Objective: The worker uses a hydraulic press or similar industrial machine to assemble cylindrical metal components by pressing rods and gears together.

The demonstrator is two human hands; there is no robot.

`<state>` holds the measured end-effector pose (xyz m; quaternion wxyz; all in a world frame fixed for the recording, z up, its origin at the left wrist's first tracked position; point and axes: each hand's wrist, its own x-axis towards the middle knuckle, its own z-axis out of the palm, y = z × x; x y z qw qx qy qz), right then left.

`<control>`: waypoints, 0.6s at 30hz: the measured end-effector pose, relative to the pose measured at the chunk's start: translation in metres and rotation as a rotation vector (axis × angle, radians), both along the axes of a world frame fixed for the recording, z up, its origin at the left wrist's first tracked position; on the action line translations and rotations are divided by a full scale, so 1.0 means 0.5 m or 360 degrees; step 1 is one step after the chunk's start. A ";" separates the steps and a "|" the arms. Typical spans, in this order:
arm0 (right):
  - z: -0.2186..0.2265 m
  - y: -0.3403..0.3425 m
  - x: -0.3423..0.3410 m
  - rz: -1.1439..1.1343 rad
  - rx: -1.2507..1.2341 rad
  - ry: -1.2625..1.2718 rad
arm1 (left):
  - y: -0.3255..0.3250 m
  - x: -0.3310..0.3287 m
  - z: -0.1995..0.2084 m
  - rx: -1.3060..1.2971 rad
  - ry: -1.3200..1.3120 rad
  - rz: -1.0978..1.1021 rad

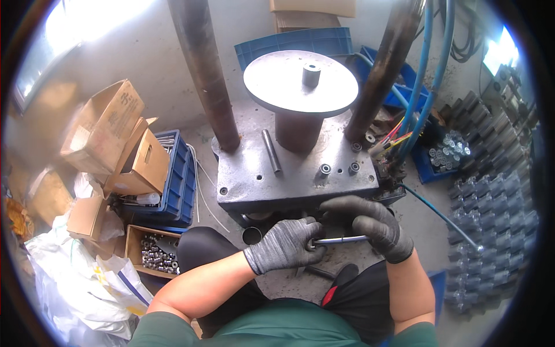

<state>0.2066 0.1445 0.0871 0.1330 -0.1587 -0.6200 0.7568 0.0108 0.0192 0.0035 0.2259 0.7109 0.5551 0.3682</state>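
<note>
Before the press base (245,176), the left hand (287,245) has fingers clamped on a rod (341,239); the right hand (383,230), fingers apart, might let it tip.

Dark marks (124,105) on an open cardboard box (107,128), too unclear to read, no legible text

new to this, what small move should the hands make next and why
Probably curl the right hand around the right end of the metal rod: its fingers look extended rather than wrapped, while the left hand grips the rod's other end, so a second hold would likely steady it.
</note>
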 end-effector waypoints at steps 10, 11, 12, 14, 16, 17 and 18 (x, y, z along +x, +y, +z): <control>-0.034 0.024 0.022 -0.0641 0.1160 -0.0101 | 0.000 -0.008 0.013 -0.0492 -0.0513 0.0275; -0.034 0.014 0.018 -0.0531 0.1096 -0.0166 | -0.002 -0.010 0.014 -0.0489 -0.0508 0.0274; -0.053 0.014 0.011 -0.0555 0.1357 -0.0132 | -0.004 -0.010 0.019 -0.0497 -0.0481 0.0289; -0.056 0.005 -0.002 -0.0657 0.1508 -0.0187 | -0.005 -0.007 0.025 -0.0500 -0.0455 0.0297; -0.083 0.004 -0.012 -0.0854 0.1768 -0.0169 | -0.009 -0.002 0.025 -0.0550 -0.0546 0.0294; -0.091 0.004 -0.015 -0.0859 0.1770 -0.0168 | -0.010 0.000 0.024 -0.0547 -0.0543 0.0290; -0.095 0.002 -0.018 -0.0903 0.1713 -0.0103 | -0.011 0.002 0.021 -0.0539 -0.0536 0.0293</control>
